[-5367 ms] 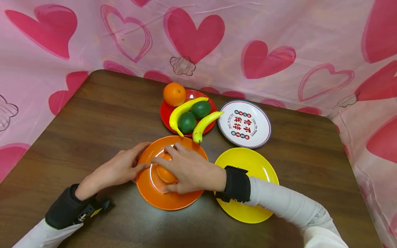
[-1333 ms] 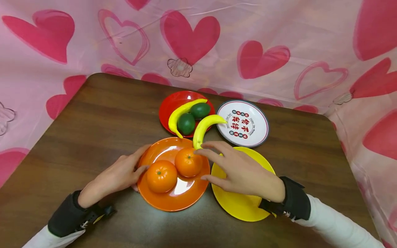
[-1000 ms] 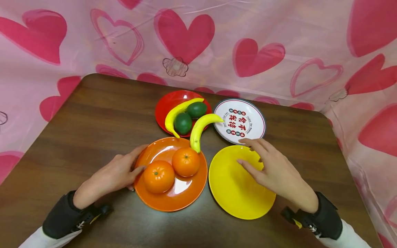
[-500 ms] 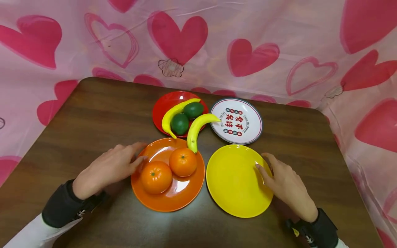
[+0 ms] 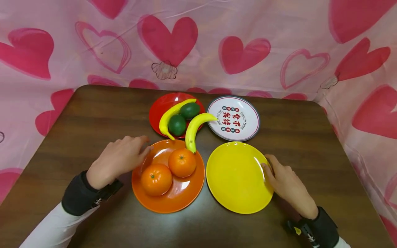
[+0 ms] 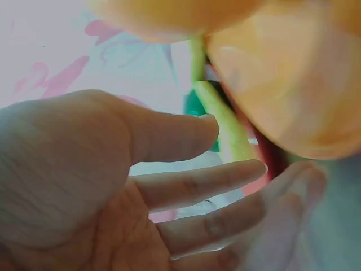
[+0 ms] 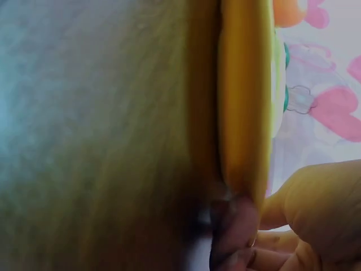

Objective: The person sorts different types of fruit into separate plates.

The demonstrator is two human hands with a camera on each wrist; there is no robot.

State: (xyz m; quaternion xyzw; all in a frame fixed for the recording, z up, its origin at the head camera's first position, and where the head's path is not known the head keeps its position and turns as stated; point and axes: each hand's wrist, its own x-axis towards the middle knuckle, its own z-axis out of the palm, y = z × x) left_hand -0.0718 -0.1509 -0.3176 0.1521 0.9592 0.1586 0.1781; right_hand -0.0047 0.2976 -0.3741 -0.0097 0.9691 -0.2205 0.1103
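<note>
Pink cloth (image 5: 206,15) printed with hearts hangs behind a brown table (image 5: 310,155). On the near right, a yellow plate (image 5: 235,177) lies with its right edge in the grip of the right hand (image 5: 288,184), thumb over the rim and fingers against the outer side. Beside it, an orange plate (image 5: 167,204) holds 2 oranges (image 5: 156,179). The left hand (image 5: 122,156) is by that plate's upper-left rim, fingers loosely extended and grasping nothing; whether it touches the rim I cannot tell. Farther back, a red plate (image 5: 157,110) bears 2 green fruits (image 5: 190,111) and 1 banana (image 5: 169,116). A second banana (image 5: 193,129) lies over its right edge, its stem reaching over the rim of a white plate (image 5: 249,129) with red lettering. Each wrist wears a black band (image 5: 81,196).
</note>
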